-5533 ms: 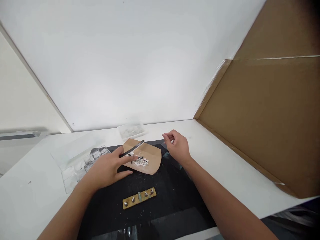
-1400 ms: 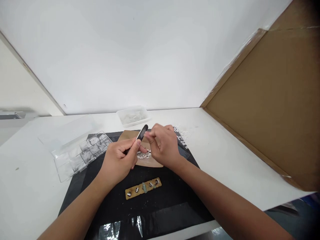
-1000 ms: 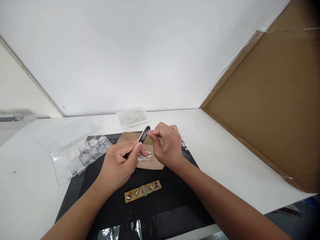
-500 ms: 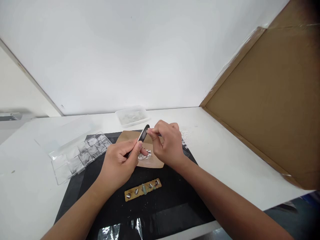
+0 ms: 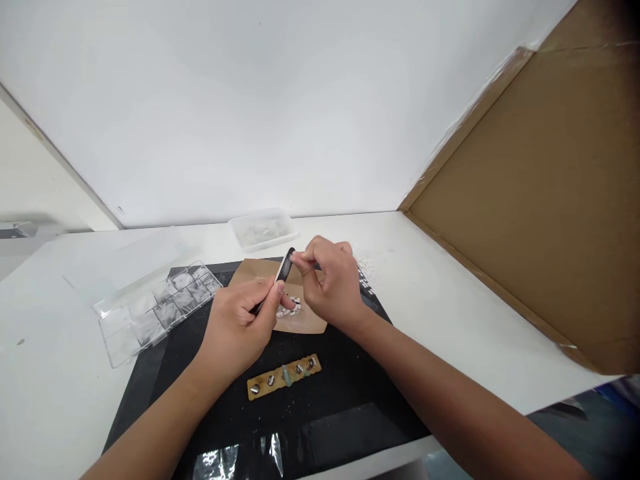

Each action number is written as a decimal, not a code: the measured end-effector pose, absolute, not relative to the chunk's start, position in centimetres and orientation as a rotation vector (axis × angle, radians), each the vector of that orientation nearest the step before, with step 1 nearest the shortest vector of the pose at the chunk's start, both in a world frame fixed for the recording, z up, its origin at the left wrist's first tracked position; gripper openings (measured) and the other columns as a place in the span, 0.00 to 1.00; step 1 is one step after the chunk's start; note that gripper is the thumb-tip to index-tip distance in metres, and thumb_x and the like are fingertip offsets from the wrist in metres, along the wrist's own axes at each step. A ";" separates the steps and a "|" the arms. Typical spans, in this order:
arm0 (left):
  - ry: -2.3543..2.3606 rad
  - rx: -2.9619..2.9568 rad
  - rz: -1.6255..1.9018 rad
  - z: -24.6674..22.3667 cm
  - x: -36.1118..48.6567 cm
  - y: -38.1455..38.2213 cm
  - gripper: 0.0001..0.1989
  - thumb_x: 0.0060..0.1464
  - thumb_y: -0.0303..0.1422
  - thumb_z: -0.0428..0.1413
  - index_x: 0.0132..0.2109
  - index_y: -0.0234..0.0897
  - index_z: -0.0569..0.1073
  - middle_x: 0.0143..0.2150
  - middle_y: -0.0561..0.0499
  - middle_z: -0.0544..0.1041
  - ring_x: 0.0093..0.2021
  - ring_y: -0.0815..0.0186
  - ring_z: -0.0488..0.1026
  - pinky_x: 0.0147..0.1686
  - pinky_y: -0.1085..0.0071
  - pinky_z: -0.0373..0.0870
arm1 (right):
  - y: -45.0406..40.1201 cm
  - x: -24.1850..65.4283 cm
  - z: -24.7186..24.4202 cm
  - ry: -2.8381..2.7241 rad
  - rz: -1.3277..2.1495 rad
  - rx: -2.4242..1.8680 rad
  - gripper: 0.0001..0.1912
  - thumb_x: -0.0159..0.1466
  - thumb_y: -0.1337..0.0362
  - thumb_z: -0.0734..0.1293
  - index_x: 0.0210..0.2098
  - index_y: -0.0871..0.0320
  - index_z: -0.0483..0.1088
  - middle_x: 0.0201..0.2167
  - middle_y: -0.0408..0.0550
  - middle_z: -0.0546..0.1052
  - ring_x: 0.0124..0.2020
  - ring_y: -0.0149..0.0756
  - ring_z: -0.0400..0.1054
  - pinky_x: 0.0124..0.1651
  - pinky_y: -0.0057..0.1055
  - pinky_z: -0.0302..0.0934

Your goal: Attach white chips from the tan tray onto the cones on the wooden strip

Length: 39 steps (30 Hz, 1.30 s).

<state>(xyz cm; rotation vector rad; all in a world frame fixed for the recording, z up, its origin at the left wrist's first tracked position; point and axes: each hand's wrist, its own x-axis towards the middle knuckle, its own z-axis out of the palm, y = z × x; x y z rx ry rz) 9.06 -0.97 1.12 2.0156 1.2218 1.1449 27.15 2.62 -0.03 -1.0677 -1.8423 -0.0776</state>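
My left hand (image 5: 245, 320) grips a black nail file (image 5: 285, 265) with a white edge and a rounded end, its tip tilted up and away from me. My right hand (image 5: 330, 280) is closed in a pinch against the file's upper end; what its fingertips hold is too small to make out. Under both hands lies a sheet of brown paper (image 5: 305, 325). A pile of small whitish pieces (image 5: 296, 307) rests on it, partly hidden by my left fingers. Nearer to me, a yellowish strip (image 5: 260, 390) carries several shiny metal pieces and a greenish one.
Everything sits on a black mat (image 5: 350, 400) on a white table (image 5: 450, 300). At left is a clear compartment box (image 5: 160, 313) with small bags. A translucent tub (image 5: 263, 230) stands behind, white bits (image 5: 369, 270) lie at right, and a cardboard panel (image 5: 525, 200) rises beyond.
The whole view has shifted slightly. My hands keep nearly the same pose, with the right fingertips still at the file's upper end.
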 end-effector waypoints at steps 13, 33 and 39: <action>1.202 2.079 1.192 1.1 9.0 -0.8 0.17 0.70 0.35 0.53 0.37 0.39 0.84 0.21 0.57 0.74 0.21 0.73 0.69 0.26 0.74 0.63 | 2.2 27.1 0.3 -1.879 -0.017 -1.027 0.15 0.73 0.64 0.64 0.30 0.55 0.61 0.25 0.38 0.69 0.26 0.30 0.62 0.40 0.37 0.48; 1.187 2.223 1.236 1.4 8.9 -1.0 0.16 0.70 0.31 0.53 0.34 0.38 0.80 0.27 0.54 0.80 0.25 0.71 0.73 0.29 0.74 0.65 | 2.1 27.6 0.2 -1.896 0.013 -1.009 0.14 0.73 0.65 0.64 0.30 0.54 0.61 0.26 0.39 0.72 0.27 0.31 0.64 0.40 0.38 0.50; 1.168 2.292 1.243 1.2 9.1 -1.0 0.15 0.70 0.29 0.53 0.34 0.37 0.79 0.28 0.54 0.79 0.27 0.72 0.74 0.31 0.75 0.66 | 2.0 27.5 0.4 -1.923 0.000 -1.010 0.15 0.74 0.63 0.63 0.29 0.55 0.60 0.24 0.38 0.70 0.24 0.30 0.61 0.40 0.37 0.49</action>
